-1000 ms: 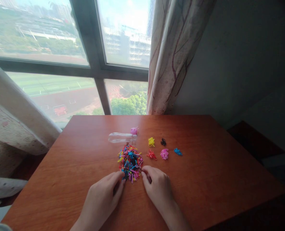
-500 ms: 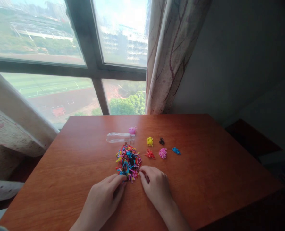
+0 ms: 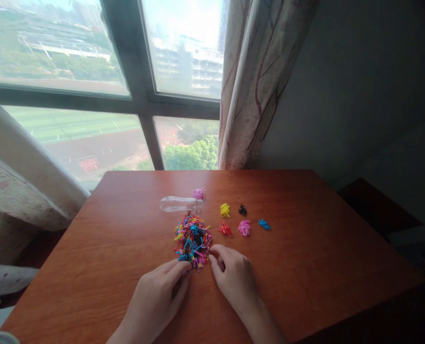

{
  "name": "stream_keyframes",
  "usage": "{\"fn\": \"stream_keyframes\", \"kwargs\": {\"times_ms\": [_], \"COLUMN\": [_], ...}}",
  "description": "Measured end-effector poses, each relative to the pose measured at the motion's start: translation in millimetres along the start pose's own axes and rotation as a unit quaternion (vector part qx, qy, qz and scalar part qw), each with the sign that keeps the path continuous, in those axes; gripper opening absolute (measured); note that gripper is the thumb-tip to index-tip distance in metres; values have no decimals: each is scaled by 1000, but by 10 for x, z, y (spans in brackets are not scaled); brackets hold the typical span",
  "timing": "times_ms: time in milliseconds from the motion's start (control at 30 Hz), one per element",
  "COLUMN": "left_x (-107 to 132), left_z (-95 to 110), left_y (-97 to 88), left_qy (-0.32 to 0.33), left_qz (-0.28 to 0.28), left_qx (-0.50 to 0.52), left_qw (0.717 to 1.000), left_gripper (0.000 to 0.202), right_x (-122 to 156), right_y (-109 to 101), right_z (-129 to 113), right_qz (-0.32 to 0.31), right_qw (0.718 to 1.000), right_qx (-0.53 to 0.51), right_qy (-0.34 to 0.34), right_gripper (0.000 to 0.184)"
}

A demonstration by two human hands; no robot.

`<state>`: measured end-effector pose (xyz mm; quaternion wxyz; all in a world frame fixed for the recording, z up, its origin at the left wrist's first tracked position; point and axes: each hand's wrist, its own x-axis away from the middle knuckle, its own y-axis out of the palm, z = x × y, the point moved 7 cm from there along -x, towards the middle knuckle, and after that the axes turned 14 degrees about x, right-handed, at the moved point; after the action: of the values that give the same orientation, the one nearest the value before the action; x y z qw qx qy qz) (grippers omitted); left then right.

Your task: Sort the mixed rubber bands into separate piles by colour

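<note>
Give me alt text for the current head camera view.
A person's left hand and right hand are at the near side of a mixed pile of colorful loops on a wooden table. Single-color yellow, black, red, pink and blue clusters lie rightward; a clear bottle lies beyond.

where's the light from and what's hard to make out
In the head view: daylight through the window, washing out its upper right pane; pale sheen on the table near the window; wall at right in deep shadow; the multicoloured pile soft in detail.
</note>
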<state>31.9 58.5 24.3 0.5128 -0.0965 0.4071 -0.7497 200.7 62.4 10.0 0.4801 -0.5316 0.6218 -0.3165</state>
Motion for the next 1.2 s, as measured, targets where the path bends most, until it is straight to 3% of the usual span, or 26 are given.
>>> {"fn": "stream_keyframes", "kwargs": {"times_ms": [300,467,600,700,900,1200], "left_x": [0,25,48,50,55,50], "left_z": [10,-16,-32,-37,-41,-19], "left_y": [44,92,117,122,154,148], "left_qy": [7,-3,-17,-20,-25,-27], "left_qz": [-17,-42,-63,-64,-69,-71], "left_qx": [-4,-16,-18,-12,-14,-21], "left_qw": [1000,999,998,998,997,997], "left_gripper": [20,21,21,22,22,22], "right_x": [2,-238,-616,-856,-1080,-1112], "right_y": [-3,-267,-424,-438,-312,-275], "right_z": [36,495,911,1089,1204,1257], "right_qz": [8,53,22,5,-37,-65], "right_qw": [998,996,993,989,985,982], "right_qx": [-65,-45,85,117,147,164], "right_qy": [4,53,80,87,81,67], "right_gripper": [17,20,19,16,16,18]}}
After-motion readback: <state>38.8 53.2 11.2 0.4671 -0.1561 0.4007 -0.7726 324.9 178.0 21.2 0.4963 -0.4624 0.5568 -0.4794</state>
